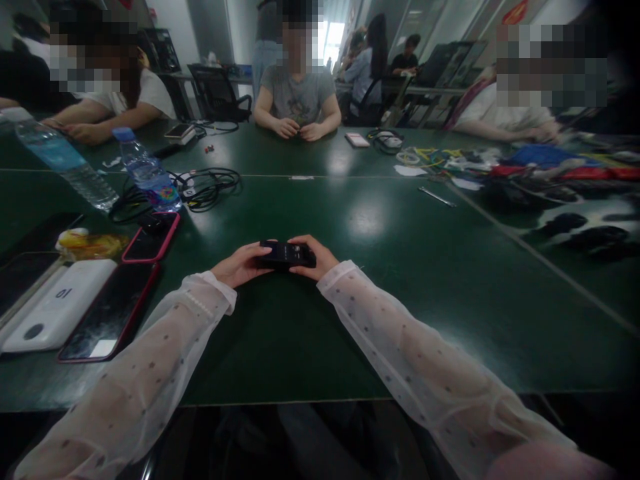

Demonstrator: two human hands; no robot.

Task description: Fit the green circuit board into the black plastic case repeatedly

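Both hands hold a small black device (pixel 287 255) low over the green table (pixel 380 300), just ahead of the person at 12 o'clock. The left hand (pixel 241 265) closes its fingers around the device's left end, thumb along the near edge; the right hand (pixel 314 258) closes around the right end, fingers curled over the top. Whether the device rests on the table or is lifted just off it, I cannot tell. Sheer white dotted sleeves cover both forearms.

At 9 o'clock from the hands lie a phone in a red case (pixel 111 313) and, beside it, a white power bank (pixel 59 303). A pink-cased phone (pixel 151 238) lies at 10 o'clock, with a water bottle (pixel 147 172) and a tangle of black cables (pixel 210 185) beyond it. A second bottle (pixel 65 163) lies further left. A metal pen (pixel 437 196) lies at 2 o'clock. Other people sit around the far side, their hands on the table.
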